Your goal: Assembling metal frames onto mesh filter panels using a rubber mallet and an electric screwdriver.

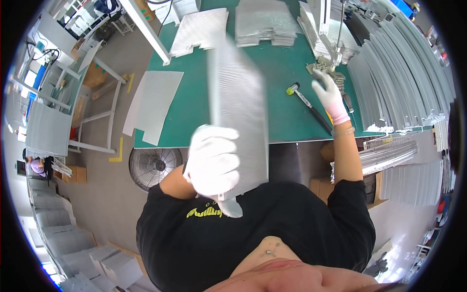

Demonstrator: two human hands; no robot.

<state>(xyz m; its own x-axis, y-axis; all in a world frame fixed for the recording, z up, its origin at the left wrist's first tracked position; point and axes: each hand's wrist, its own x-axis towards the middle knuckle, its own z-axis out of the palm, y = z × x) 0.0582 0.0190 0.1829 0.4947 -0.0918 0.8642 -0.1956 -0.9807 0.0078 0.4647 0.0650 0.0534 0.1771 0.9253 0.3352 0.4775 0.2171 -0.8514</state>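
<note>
ribbed metal panel (242, 112) is held up in front of the chest, its long edges running nearly up and down the view, its upper end blurred, its lower end close to the black shirt (301, 219). the left hand (212, 158), white-gloved, is clamped on the panel's lower left edge. seen from above, the panel crosses the front edge of the green table (197, 112). on its left, a stretch of green surface separates it from pale flat sheets (158, 104), which reach past the table's left edge. on its right, more green shows as far as the hammer (307, 103), lying aslant with its handle end near the front edge. the right hand (328, 95), also gloved, has its fingers apart beside small metal parts (336, 78); whether it touches them, i cannot tell. room is narrower there, between the hammer and a dense row of grey panels (399, 80) along the right side. stacked sheets (266, 24) line the back, with green surface in front of them.
</note>
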